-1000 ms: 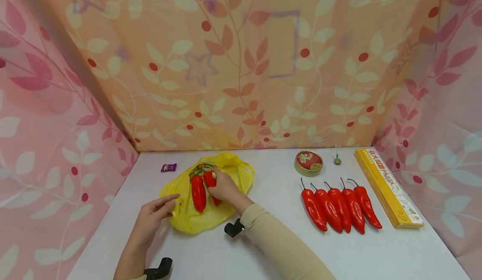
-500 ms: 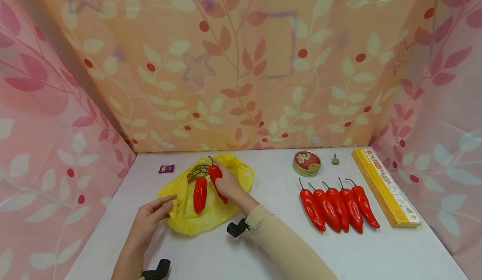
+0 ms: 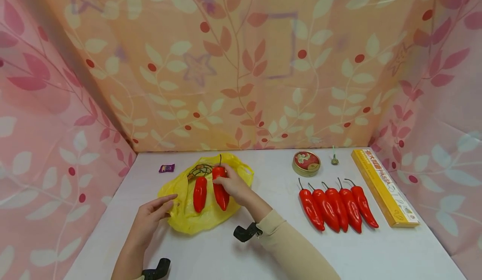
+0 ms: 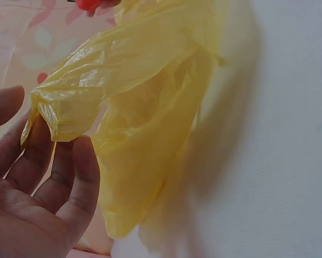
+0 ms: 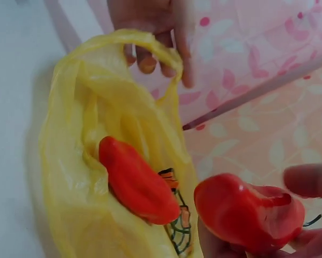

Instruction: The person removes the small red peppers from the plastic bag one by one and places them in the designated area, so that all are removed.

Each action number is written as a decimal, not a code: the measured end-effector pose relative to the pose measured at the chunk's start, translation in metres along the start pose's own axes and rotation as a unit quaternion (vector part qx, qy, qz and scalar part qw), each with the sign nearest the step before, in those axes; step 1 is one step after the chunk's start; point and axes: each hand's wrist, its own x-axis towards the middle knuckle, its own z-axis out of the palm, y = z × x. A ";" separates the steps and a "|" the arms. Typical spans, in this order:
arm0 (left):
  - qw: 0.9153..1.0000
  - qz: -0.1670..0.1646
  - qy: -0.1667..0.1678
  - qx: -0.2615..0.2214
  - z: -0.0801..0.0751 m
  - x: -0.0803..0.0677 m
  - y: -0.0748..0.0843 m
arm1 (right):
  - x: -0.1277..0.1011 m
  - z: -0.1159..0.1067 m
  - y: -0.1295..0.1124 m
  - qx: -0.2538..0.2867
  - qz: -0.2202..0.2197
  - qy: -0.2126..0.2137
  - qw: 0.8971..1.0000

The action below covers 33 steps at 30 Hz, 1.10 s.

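A crumpled yellow plastic bag (image 3: 188,217) lies on the white table (image 3: 263,246) at the left. One red pepper (image 3: 199,193) rests on it. My right hand (image 3: 233,184) grips a second red pepper (image 3: 220,190) by its upper part and holds it just above the bag; in the right wrist view this held pepper (image 5: 247,215) is at lower right, the lying pepper (image 5: 136,183) beside it. My left hand (image 3: 152,215) rests open at the bag's left edge, its fingers (image 4: 69,177) touching the yellow bag (image 4: 144,118).
Several red peppers (image 3: 337,206) lie in a row at the right. Behind them stand a round tin (image 3: 306,163) and a small green object (image 3: 334,160). A long yellow pasta box (image 3: 384,188) lies at far right, a purple candy (image 3: 166,168) at back left. Patterned cloth walls surround the table.
My right hand has lifted the second pepper off the bag and swung it upright, a little to the right. The left hand has stayed at the bag's edge.
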 end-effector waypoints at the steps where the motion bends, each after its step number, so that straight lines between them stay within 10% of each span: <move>1: 1.000 -0.001 -0.001 0.001 0.000 0.000 0.001 | -0.004 -0.003 0.000 -0.010 0.005 0.002 1.000; 21: 1.000 -0.005 -0.005 0.007 0.001 -0.003 0.004 | -0.066 -0.073 0.007 -0.061 -0.100 0.160 0.980; 33: 1.000 -0.010 -0.003 0.007 0.003 -0.003 0.003 | -0.093 -0.114 0.014 -0.182 -0.122 0.234 0.947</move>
